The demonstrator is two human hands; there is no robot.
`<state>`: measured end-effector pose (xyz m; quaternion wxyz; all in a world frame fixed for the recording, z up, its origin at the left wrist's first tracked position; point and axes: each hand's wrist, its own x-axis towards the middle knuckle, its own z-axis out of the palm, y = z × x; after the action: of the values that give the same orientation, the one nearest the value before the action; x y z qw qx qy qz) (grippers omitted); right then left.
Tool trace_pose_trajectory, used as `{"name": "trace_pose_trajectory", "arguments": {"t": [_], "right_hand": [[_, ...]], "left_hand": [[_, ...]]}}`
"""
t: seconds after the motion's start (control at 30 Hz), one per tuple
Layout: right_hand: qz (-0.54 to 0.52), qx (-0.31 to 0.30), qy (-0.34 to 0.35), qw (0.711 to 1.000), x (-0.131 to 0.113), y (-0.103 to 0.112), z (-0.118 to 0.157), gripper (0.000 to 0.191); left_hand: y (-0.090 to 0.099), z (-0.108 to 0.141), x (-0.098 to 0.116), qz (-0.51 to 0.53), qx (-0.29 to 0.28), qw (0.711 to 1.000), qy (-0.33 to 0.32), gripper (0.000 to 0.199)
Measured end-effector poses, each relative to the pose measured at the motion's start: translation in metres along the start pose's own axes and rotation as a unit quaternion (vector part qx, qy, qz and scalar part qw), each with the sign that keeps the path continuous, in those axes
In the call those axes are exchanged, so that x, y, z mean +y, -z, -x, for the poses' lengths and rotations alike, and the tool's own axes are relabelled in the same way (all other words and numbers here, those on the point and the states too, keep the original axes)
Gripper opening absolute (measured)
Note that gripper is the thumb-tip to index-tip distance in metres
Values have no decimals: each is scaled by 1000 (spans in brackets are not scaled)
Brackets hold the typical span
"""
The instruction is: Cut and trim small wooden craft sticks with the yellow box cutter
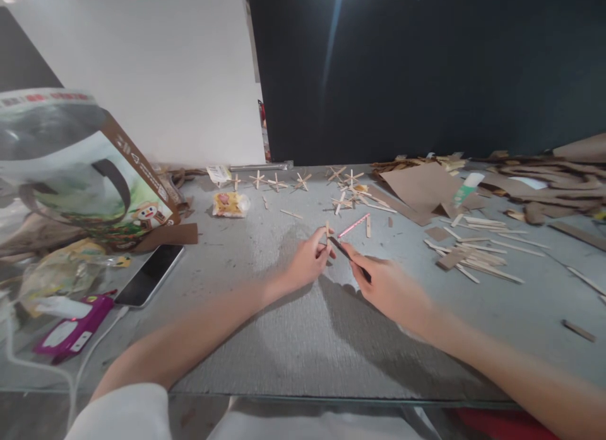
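My left hand is closed around a short wooden stick that stands up between thumb and fingers. In my right hand is a dark, thin tool, its tip meeting the stick. What kind of tool it is cannot be made out. Just beyond the hands lie a pink-and-white striped stick and a small wooden piece. Several star shapes of crossed sticks stand along the back of the table.
Loose wooden sticks and brown cardboard lie at the right. A yellow packet sits at the back left. A phone, a purple device with white cables and a large printed bag occupy the left.
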<state>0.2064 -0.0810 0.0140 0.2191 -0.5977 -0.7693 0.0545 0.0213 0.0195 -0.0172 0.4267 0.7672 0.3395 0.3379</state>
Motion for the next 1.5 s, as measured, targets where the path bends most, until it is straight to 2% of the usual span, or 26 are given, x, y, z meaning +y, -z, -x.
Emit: {"name": "trace_pose_trajectory", "arguments": {"t": [0.1, 0.3, 0.43, 0.57, 0.8, 0.97, 1.17, 1.37, 1.5], "right_hand": [[-6, -12, -5, 1000, -1, 1, 2, 57], [-18, -15, -11, 1000, -6, 5, 0, 57], [-30, -20, -17, 999, -5, 7, 1, 57], [-27, -17, -13, 999, -2, 4, 0, 57], [-31, -1, -14, 999, -1, 1, -3, 56], [-38, -16, -28, 999, -5, 5, -5, 57], [-50, -21, -29, 998, -7, 7, -5, 59], [-46, -19, -26, 998, -7, 5, -6, 58], [-39, -26, -16, 999, -7, 6, -6, 57]], "left_hand": [[0, 1, 0, -23, -6, 1000, -7, 29], [-1, 0, 1, 11, -4, 1000, 3, 34], [1, 1, 3, -12, 1, 1000, -10, 29], [1, 2, 4, 13, -19, 1000, 6, 34], [-1, -2, -4, 8, -5, 1000, 2, 36], [-1, -3, -3, 23, -13, 1000, 10, 37], [1, -3, 0, 8, 0, 1000, 8, 28], [-2, -4, -3, 53, -11, 998, 27, 31], [-1, -4, -3, 23, -5, 1000, 14, 29]]}}
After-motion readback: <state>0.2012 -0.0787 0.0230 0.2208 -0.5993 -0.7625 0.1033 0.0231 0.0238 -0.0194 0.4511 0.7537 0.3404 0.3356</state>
